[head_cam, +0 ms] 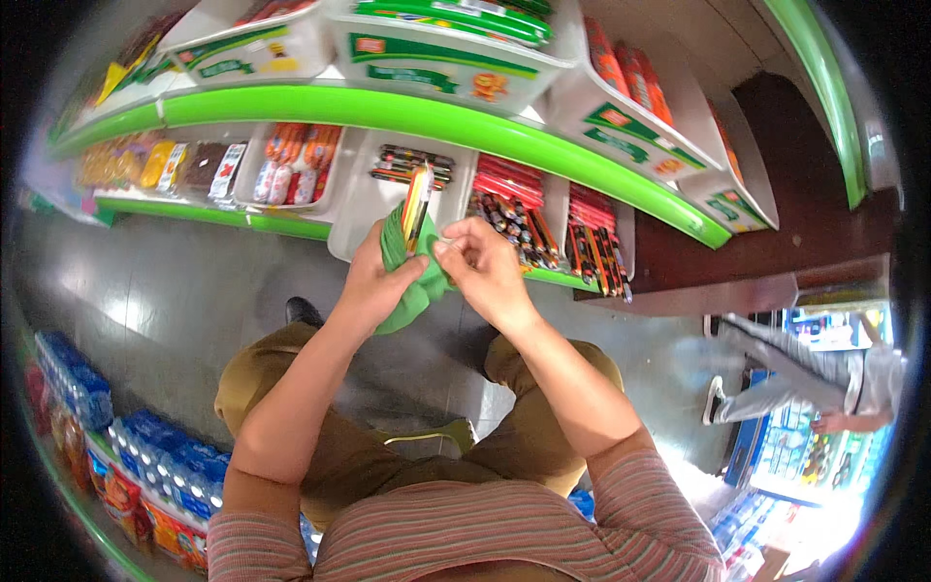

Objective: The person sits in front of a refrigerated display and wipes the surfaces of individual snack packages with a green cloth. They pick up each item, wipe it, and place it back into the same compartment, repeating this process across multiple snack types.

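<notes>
My left hand grips a green cloth together with a few slim wrapped sticks, yellow, red and dark, that stand up out of its folds. At the cloth's right edge is my right hand, thumb and forefinger pinched on the fabric; its other fingers are curled. Just beyond both hands, a white plastic bin on the low shelf holds a small stack of dark-wrapped sticks. To its right, further bins carry red-wrapped sticks and a pile of dark ones.
A bright green shelf edge runs above the low bins, with printed white bins on top. Packaged foods fill the low shelf's left. Shrink-wrapped bottles stand behind at left. A person's legs show at right, beside a drinks display.
</notes>
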The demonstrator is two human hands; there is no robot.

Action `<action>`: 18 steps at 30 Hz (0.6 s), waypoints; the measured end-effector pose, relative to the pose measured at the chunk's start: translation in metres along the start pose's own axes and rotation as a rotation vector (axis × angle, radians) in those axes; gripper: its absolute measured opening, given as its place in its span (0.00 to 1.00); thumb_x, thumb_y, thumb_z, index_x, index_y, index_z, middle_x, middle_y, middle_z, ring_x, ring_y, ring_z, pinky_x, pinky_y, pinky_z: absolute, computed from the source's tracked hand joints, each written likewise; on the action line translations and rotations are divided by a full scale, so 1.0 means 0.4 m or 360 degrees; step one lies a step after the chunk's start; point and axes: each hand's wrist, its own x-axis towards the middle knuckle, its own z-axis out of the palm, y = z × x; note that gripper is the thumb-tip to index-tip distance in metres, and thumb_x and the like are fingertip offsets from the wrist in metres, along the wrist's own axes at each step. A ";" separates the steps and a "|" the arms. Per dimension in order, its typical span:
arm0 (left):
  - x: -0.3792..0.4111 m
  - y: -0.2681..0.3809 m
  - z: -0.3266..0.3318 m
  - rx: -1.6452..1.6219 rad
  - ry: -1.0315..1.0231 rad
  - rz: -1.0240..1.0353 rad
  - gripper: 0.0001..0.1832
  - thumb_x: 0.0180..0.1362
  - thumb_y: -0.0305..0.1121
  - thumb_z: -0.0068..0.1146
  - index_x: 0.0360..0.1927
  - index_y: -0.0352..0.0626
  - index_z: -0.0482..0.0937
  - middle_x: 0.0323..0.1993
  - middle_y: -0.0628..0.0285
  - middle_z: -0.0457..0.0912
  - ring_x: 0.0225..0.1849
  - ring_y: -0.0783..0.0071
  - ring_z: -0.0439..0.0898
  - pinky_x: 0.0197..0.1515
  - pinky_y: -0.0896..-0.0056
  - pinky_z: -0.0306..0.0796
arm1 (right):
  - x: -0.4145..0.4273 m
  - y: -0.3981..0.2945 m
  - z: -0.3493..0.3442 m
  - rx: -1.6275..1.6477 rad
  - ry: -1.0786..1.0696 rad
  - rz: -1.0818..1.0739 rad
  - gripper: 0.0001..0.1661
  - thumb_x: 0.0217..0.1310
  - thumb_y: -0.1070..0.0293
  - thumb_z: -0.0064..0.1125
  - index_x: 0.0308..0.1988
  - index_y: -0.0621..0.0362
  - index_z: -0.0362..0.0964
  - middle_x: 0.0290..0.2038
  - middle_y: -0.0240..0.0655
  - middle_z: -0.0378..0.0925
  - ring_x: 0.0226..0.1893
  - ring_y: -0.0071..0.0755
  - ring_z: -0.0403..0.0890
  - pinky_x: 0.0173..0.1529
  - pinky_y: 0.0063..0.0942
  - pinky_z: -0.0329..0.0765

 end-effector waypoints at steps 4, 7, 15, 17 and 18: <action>-0.019 -0.015 0.012 0.0528 -0.0136 0.0295 0.28 0.46 0.28 0.58 0.54 0.40 0.65 0.42 0.56 0.76 0.45 0.61 0.77 0.48 0.65 0.68 | 0.025 0.046 0.023 0.0009 -0.0055 0.0129 0.12 0.58 0.65 0.59 0.28 0.61 0.67 0.21 0.25 0.70 0.22 0.14 0.67 0.25 0.17 0.65; -0.013 -0.008 0.006 0.0504 -0.0219 0.0156 0.30 0.46 0.30 0.59 0.55 0.41 0.64 0.43 0.53 0.76 0.47 0.59 0.76 0.50 0.65 0.67 | 0.026 0.040 0.027 0.0009 0.0010 0.0141 0.16 0.56 0.64 0.60 0.22 0.60 0.66 0.20 0.25 0.69 0.21 0.14 0.65 0.25 0.19 0.64; -0.033 -0.003 0.061 0.0160 -0.0464 -0.0233 0.28 0.49 0.26 0.58 0.56 0.36 0.67 0.45 0.60 0.75 0.46 0.71 0.73 0.51 0.69 0.66 | 0.106 0.137 -0.051 0.0406 0.0536 0.0322 0.11 0.57 0.65 0.55 0.29 0.61 0.68 0.21 0.32 0.72 0.22 0.22 0.71 0.26 0.23 0.70; -0.039 0.001 0.066 0.0064 -0.0401 -0.0326 0.24 0.51 0.21 0.53 0.55 0.34 0.67 0.43 0.62 0.75 0.43 0.73 0.74 0.49 0.71 0.67 | 0.108 0.121 -0.062 0.0395 0.0388 0.0400 0.11 0.56 0.65 0.53 0.32 0.62 0.66 0.23 0.36 0.73 0.19 0.24 0.71 0.22 0.23 0.71; -0.043 -0.010 0.067 0.0043 -0.0342 -0.0369 0.22 0.52 0.22 0.53 0.53 0.34 0.68 0.41 0.63 0.75 0.43 0.73 0.74 0.48 0.71 0.66 | 0.087 0.077 -0.063 0.0537 0.0309 0.0423 0.12 0.56 0.64 0.55 0.32 0.62 0.66 0.21 0.35 0.71 0.18 0.23 0.71 0.20 0.22 0.69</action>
